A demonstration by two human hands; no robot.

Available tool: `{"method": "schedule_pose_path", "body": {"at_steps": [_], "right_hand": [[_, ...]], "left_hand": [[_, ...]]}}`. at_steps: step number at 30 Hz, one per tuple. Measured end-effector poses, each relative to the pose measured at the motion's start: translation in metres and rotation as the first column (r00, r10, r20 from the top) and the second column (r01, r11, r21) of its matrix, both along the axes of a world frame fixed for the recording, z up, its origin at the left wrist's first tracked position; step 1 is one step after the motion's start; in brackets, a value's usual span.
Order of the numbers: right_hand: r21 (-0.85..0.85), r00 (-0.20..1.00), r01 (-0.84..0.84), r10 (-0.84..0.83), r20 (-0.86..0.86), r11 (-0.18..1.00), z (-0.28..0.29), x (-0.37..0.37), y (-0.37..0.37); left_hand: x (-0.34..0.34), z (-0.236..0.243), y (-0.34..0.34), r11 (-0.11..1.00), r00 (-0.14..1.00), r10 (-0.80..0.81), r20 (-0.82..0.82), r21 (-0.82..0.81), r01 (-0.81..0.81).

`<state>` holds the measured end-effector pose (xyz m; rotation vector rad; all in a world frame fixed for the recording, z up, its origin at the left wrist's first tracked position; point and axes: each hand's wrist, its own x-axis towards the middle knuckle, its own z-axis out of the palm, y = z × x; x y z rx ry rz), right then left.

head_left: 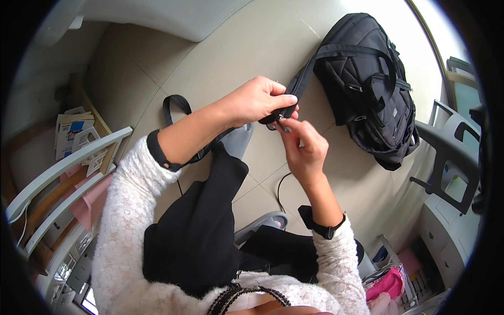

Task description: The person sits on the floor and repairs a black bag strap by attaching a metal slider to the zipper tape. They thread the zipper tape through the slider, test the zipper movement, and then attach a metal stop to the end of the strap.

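My left hand (252,102) is closed round a black webbing strap (303,79), thumb on top. From there the strap runs up to a large black bag (336,79) with several zips, which lies on the floor at the far right. My right hand (305,149) pinches a small metal fitting (281,117) on the strap, just below my left fingers. Its exact kind is partly hidden by the fingertips. A further loop of black strap (167,107) shows left of my left forearm and passes behind it.
Pale floor tiles (210,68) lie beneath. A white rail (79,168) with a pink cloth (89,205) stands at the left. At the right are a grey chair (441,152) and white drawers (436,231). A thin black cable (279,194) curves near my grey slippers (234,142).
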<state>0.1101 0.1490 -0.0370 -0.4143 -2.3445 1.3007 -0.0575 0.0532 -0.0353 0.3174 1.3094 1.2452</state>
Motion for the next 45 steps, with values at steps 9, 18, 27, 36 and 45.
{"method": "schedule_pose_path", "body": {"at_steps": [9, 18, 27, 36, 45], "right_hand": [[0.127, 0.932, -0.361, 0.361, 0.02, 0.924, -0.019, 0.042, -0.051], [-0.205, 0.778, -0.523, 0.561, 0.283, 0.827, -0.031, 0.084, -0.062], [-0.975, 0.993, -0.121, -0.033, -0.117, -0.186, 0.0, 0.05, 0.053], [-0.997, 0.898, 0.059, -0.438, 0.032, 0.048, 0.007, 0.065, 0.148], [-0.981, 0.871, 0.112, -0.49, 0.02, 0.158, 0.002, 0.071, 0.155]], "left_hand": [[0.002, 0.003, 0.013, 0.983, 0.982, 0.178, -0.06, -0.04, -0.18], [0.011, 0.043, -0.014, 0.988, 0.992, 0.114, -0.051, 0.113, -0.107], [0.022, 0.053, -0.09, 0.808, 0.808, -0.581, 0.102, -0.049, 0.587], [-0.04, -0.039, -0.26, 0.53, 0.81, -0.586, 0.016, -0.748, 0.398], [-0.047, -0.167, -0.53, 0.038, 0.858, -0.417, 0.3, -0.937, 0.347]]}}
